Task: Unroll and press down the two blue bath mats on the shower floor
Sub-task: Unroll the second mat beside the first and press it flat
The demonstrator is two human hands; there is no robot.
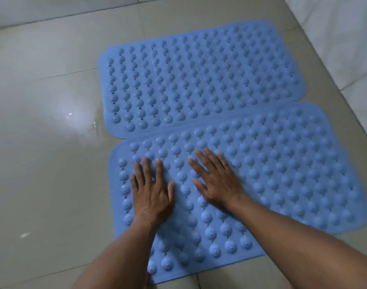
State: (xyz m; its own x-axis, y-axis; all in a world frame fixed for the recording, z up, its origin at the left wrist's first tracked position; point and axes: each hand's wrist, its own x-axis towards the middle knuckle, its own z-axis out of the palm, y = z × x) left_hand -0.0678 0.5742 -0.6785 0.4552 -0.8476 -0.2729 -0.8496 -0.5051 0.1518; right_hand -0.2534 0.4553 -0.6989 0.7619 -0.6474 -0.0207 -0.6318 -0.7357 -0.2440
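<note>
Near mat (282,174) flat on shower floor (42,163), long axis 9-to-3; left hand (152,190), right hand (218,182) flat, fingers spread, pressing its 9 o'clock half; unpressed stretch toward 3, right hand nearer; far mat (199,78) unrolled at 12

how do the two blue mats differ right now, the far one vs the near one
The near mat has both hands on it, the left hand and right hand lying flat with fingers spread; the far mat has nothing on it. The near mat sits further right and its far edge appears to meet or slightly overlap the far mat. Both are unrolled, blue, rounded at the corners and covered in raised bumps.
</note>
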